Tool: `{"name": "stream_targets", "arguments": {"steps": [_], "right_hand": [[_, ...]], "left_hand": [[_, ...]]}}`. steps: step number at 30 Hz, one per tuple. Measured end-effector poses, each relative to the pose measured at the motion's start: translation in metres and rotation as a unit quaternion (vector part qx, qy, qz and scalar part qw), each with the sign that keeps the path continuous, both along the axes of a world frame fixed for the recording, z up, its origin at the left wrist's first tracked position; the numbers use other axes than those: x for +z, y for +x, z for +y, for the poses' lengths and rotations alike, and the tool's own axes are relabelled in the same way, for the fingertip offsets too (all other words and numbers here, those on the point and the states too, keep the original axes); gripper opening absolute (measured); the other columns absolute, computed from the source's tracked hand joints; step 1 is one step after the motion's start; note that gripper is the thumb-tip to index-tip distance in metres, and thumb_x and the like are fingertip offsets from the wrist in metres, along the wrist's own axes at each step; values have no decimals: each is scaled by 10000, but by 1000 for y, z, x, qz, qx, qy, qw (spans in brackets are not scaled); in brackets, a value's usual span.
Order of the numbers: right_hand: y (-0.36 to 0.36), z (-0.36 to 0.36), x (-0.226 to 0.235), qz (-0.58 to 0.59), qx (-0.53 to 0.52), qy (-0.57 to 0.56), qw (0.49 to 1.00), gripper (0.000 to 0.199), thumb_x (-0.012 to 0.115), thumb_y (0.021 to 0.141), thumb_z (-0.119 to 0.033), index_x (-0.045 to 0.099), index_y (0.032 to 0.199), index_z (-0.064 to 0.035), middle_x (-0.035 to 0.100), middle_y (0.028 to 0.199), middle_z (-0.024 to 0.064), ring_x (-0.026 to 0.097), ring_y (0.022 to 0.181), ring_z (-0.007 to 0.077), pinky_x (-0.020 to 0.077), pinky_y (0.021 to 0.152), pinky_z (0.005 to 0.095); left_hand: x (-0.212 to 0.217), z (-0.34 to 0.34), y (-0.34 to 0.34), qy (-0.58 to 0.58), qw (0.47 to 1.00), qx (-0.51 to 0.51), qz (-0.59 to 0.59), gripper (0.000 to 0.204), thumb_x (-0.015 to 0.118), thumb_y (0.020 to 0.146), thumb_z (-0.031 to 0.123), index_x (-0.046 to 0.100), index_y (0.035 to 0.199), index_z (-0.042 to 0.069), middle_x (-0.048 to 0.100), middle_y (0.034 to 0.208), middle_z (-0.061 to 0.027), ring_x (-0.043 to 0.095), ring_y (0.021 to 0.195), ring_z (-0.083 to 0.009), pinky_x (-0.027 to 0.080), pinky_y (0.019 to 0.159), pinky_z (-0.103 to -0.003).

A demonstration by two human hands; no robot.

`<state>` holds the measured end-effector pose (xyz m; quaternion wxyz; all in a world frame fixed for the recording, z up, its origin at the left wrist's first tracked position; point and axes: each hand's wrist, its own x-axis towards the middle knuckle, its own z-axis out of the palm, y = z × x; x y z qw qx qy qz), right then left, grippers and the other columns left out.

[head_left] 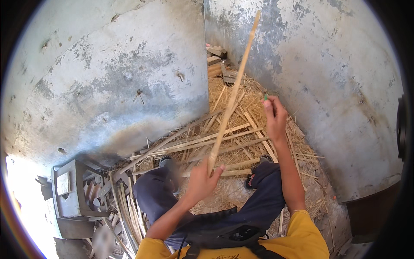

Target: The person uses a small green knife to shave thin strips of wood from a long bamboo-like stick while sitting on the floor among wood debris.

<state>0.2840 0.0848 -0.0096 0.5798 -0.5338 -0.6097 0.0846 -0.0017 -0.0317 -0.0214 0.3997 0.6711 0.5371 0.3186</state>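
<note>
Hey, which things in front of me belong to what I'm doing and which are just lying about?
In use, judging by your hands:
Long wooden strip, in the left hand
Small green item, too small to identify, in the right hand

Apparently lying about:
Straw-like litter
Loose wooden strips on that litter
Brick-like blocks
Grey box-like frame
</note>
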Motion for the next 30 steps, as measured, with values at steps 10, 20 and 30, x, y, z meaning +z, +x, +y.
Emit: {"name": "stream_targets", "arguments": {"steps": [10,20,30], "right_hand": [[-62,-41,-2,-162,259,94,948,297,762,939,-288,702,1036,-14,709,860,119,703,704,253,551,621,339],[-70,-41,2,-167,282,86,941,314,811,886,-274,716,1040,-18,708,839,111,698,685,262,536,600,332],[-72,-33,-1,-150,220,164,950,301,825,865,-256,753,1038,-20,739,845,119,710,662,259,533,562,337]], "left_hand": [[22,23,0,142,988,30,-44,248,633,1027,166,476,1004,-24,622,704,-250,651,659,-468,451,558,-505],[12,19,10,177,982,6,-66,217,604,1049,162,508,1084,-29,587,639,-206,629,560,-390,422,520,-431],[17,10,8,139,990,-1,-31,244,598,1047,173,510,1102,-48,608,698,-289,626,683,-526,458,583,-518]]}}
